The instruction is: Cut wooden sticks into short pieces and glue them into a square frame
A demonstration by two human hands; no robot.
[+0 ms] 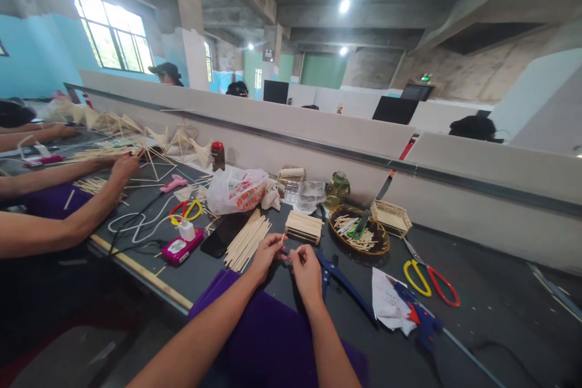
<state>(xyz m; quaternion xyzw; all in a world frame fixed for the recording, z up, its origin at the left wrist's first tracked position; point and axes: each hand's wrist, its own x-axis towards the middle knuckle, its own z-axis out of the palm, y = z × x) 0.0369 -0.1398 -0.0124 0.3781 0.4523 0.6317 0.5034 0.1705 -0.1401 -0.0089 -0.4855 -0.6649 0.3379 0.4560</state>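
My left hand (269, 256) is closed in a pinch, and a pale wooden stick tip (284, 237) shows at its fingertips. Close beside it my right hand (306, 271) also pinches, fingertips nearly meeting the left; whatever it grips is too small to make out. Just beyond the hands stands a small block built of wooden sticks (304, 227). Left of them lies a row of loose wooden sticks (248, 240). A blue plier-like cutter (341, 279) lies right of my right hand. Purple cloth (264, 327) is under my forearms.
A wicker basket (384, 250) holds short stick pieces. To the right are scissors (427, 276) and a blue glue gun (421, 318) by white paper (388, 303). Leftward sit a plastic bag (239, 191), a phone (221, 236), a pink power strip (182, 247) and a co-worker's arms (86, 218).
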